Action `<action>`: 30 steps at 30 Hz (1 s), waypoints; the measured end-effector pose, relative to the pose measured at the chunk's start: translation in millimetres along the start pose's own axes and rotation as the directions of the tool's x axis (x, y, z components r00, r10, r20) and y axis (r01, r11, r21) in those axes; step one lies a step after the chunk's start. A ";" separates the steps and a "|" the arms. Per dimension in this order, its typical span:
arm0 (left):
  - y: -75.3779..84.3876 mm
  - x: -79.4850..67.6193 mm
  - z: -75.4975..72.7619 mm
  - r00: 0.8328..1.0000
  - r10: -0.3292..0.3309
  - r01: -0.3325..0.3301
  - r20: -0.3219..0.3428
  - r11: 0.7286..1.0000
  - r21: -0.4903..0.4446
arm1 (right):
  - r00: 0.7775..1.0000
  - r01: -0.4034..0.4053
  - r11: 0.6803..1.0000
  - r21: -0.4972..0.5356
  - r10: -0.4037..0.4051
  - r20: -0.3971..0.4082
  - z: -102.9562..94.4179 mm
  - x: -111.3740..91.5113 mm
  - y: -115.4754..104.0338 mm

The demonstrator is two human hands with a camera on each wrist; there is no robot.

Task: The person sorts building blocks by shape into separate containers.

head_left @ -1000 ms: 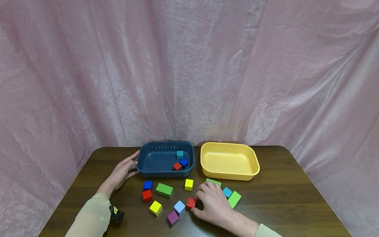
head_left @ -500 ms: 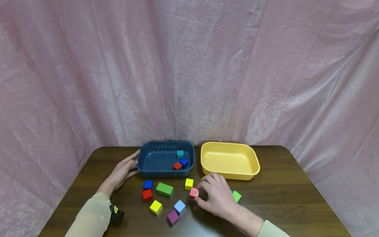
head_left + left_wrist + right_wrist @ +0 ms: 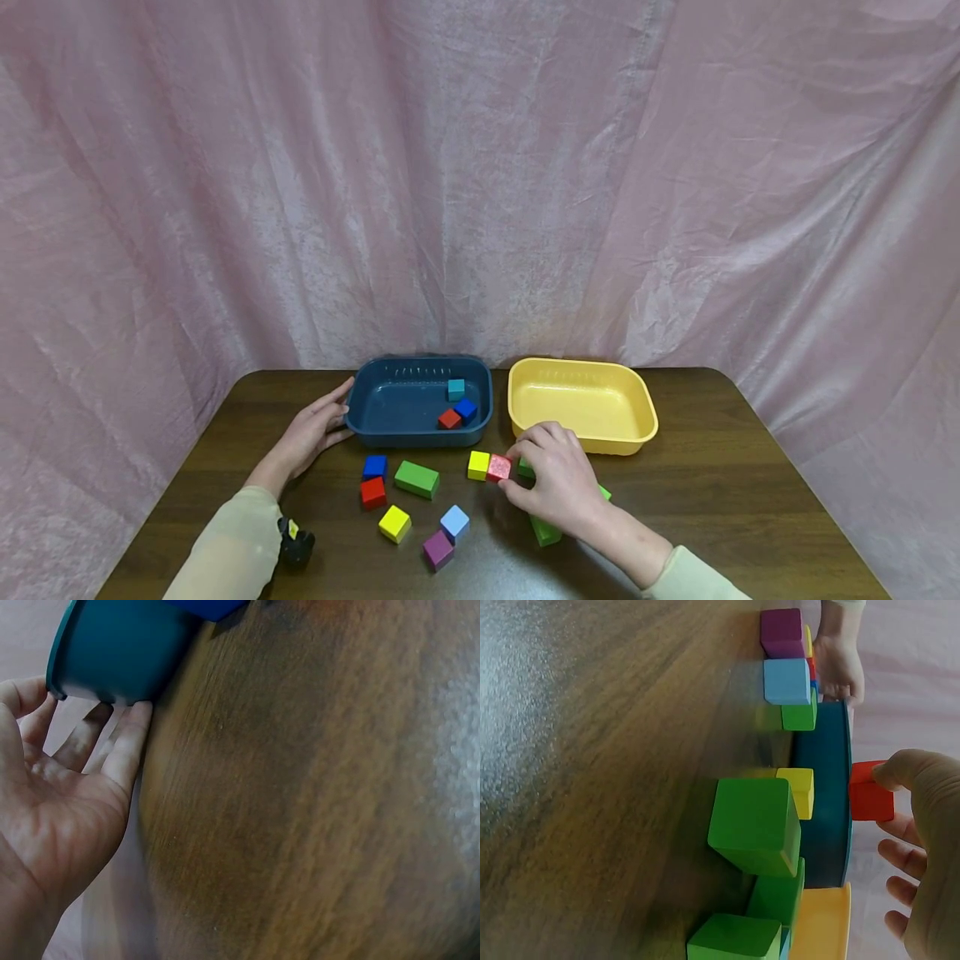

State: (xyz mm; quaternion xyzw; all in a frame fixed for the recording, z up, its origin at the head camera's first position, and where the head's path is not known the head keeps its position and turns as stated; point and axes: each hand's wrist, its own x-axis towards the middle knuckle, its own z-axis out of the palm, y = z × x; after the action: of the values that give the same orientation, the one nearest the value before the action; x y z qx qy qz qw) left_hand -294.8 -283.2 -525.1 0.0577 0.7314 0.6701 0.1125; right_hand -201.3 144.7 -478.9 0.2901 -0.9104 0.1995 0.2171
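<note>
My right hand [image 3: 561, 482] pinches a red cube [image 3: 872, 799] between thumb and forefinger, held up off the table. In the head view the cube overlaps the right side of a yellow cube [image 3: 477, 466]. Beneath the right hand lie green blocks [image 3: 754, 821], partly hidden by it in the head view. My left hand [image 3: 311, 433] touches the left end of the dark blue basin [image 3: 420, 441] with its fingers fairly straight. A teal cube [image 3: 456, 390], a blue cube [image 3: 466, 410] and a red one lie inside that basin.
A yellow basin [image 3: 645, 433] stands right of the blue one. Left of centre on the table are a green block [image 3: 417, 479], a light blue cube [image 3: 454, 523], a purple cube [image 3: 438, 551] and several others. A pink curtain [image 3: 480, 183] hangs behind.
My right hand has taken the red cube from beside the light blue cube, lifted it and moved it away from me toward the basins. The left hand has stayed put.
</note>
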 end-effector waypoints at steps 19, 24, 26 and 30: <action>-0.3 1.8 0.0 1.000 0.008 -0.007 -0.005 0.999 0.053 | 0.998 -0.048 0.999 -0.002 0.048 -0.038 -5.6 25.7 13.0; 0.7 1.8 0.9 1.000 -0.007 0.008 -0.012 0.998 0.060 | 0.997 -0.058 0.998 -0.007 0.058 -0.054 -5.0 36.5 19.7; 0.4 2.2 1.4 1.000 -0.010 0.011 -0.014 0.998 0.063 | 0.996 -0.062 0.998 -0.010 0.061 -0.060 -4.6 40.9 22.3; -0.9 2.4 1.2 1.000 -0.016 0.017 -0.018 0.998 0.065 | 0.996 -0.072 0.997 -0.010 0.071 -0.060 -5.4 48.4 24.9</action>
State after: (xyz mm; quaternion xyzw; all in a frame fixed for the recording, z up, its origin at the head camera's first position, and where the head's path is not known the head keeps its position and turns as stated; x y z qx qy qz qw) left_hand -296.8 -281.5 -526.3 0.0495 0.7541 0.6456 0.1099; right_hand -250.8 144.7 -455.6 0.2497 -0.9146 0.2103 0.2386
